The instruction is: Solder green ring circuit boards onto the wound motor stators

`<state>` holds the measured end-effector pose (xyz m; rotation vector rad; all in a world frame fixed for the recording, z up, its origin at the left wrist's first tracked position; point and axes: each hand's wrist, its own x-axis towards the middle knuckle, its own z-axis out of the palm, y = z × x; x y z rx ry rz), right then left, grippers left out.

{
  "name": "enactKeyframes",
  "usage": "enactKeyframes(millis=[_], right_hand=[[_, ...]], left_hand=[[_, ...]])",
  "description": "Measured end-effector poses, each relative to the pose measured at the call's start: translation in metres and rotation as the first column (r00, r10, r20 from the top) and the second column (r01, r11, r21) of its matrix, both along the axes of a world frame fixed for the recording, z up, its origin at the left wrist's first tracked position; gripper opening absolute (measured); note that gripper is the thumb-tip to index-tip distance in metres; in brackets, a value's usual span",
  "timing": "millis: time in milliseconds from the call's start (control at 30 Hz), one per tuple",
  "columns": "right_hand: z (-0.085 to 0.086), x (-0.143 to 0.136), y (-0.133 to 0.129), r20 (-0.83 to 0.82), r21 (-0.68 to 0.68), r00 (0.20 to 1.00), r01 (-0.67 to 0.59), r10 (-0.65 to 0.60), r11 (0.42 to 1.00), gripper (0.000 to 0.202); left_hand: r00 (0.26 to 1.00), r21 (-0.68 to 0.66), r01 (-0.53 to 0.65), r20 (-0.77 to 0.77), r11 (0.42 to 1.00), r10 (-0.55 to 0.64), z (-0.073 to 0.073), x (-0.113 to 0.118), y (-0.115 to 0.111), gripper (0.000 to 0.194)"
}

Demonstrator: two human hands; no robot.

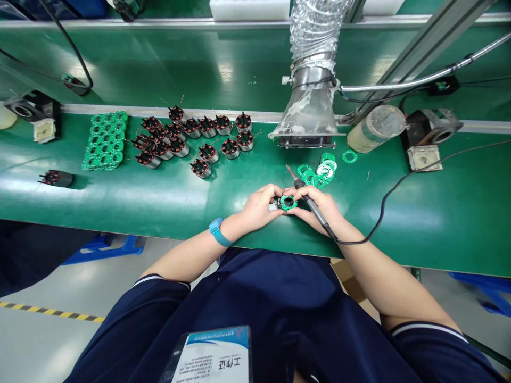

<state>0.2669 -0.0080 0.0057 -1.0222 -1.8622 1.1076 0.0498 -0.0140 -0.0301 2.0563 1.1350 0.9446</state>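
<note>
Close to the table's front edge, my left hand (258,209) is closed around a motor stator (273,206) lying on its side. A green ring circuit board (283,206) covers the stator's end that faces right. My right hand (322,206) has its fingertips on this board's edge. It also holds a soldering iron (316,211), whose tip points away from me, up and left, apart from the board. Just beyond my hands lies a loose pile of green ring boards (307,175), with one single ring board (349,156) to its right.
Several stators (207,153) stand at the back left, beside stacked green board panels (104,141). A fume hood (311,114) hangs beyond my hands. To its right are a cylindrical container (377,129) and an iron stand (429,135). The iron's cord (383,207) loops over my right forearm.
</note>
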Motion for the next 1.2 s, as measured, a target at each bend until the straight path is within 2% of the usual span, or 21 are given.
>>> enactKeyframes(millis=[233, 367, 433, 500, 633, 767, 867, 1033, 1200], right_hand=[[0.002, 0.006, 0.02, 0.041, 0.035, 0.991, -0.13, 0.128, 0.991, 0.029], [0.011, 0.012, 0.025, 0.122, 0.081, 0.966, -0.239, 0.228, 0.968, 0.021], [0.013, 0.013, 0.021, 0.14, 0.108, 0.961, -0.256, 0.24, 0.961, 0.018], [0.012, 0.013, 0.013, 0.145, 0.14, 0.972, -0.207, 0.186, 0.968, 0.021], [0.0, 0.012, -0.008, 0.116, 0.179, 0.993, -0.007, -0.014, 0.984, 0.039], [-0.012, 0.01, -0.023, 0.083, 0.251, 0.978, 0.167, -0.193, 0.953, 0.05], [-0.016, 0.008, -0.03, 0.076, 0.28, 0.973, 0.187, -0.216, 0.942, 0.051], [-0.014, 0.005, -0.029, 0.089, 0.355, 0.969, 0.185, -0.23, 0.916, 0.047], [-0.004, 0.006, -0.017, 0.196, 0.392, 0.97, 0.053, -0.14, 0.918, 0.04]], left_hand=[[0.999, -0.018, -0.015, -0.043, 1.0, 0.014, 0.0, 0.0, 0.0, 0.044], [0.994, 0.049, -0.094, -0.059, 0.994, 0.097, -0.004, 0.006, -0.009, 0.046], [0.99, 0.084, -0.124, -0.057, 0.989, 0.129, -0.005, 0.01, -0.014, 0.047], [0.989, 0.107, -0.132, -0.052, 0.986, 0.138, -0.004, 0.012, -0.017, 0.05], [0.991, 0.094, -0.101, -0.082, 0.99, 0.109, -0.001, 0.014, -0.018, 0.051], [0.993, 0.05, -0.023, -0.118, 0.999, 0.029, 0.008, 0.005, -0.014, 0.052], [0.988, -0.046, 0.078, -0.13, 0.996, -0.084, 0.022, -0.008, -0.007, 0.055], [0.981, -0.308, 0.186, 0.011, 0.933, -0.192, 0.039, -0.025, 0.007, 0.027], [0.982, -0.306, 0.174, -0.015, 0.936, -0.187, 0.043, -0.029, 0.018, 0.012]])
